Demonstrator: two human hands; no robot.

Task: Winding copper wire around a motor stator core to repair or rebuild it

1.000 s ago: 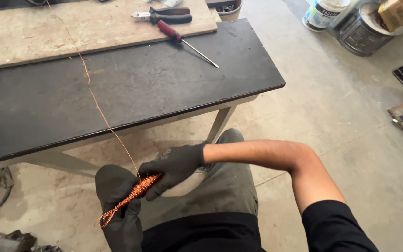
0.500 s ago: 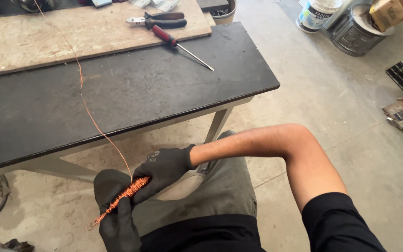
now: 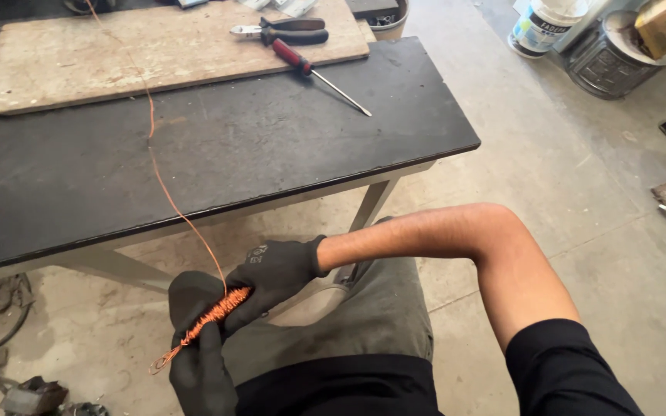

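The right hand (image 3: 275, 271), in a black knit glove, pinches the upper end of a tight orange coil of copper wire (image 3: 211, 314) between thumb and fingers. The left hand (image 3: 194, 339), gloved the same way, is closed around the coil's lower part, with a small loop of wire poking out below its fingers. The coil lies slanted above the person's lap, just in front of the near edge of the black-topped workbench (image 3: 217, 154). From the coil's upper end a single thin copper strand (image 3: 165, 192) rises over that edge and runs across the bench top to a worn wooden board (image 3: 117, 54) at its far side. On the board lie black-handled pliers (image 3: 287, 29); a red-handled screwdriver (image 3: 314, 71) rests half on the board, half on the bench.
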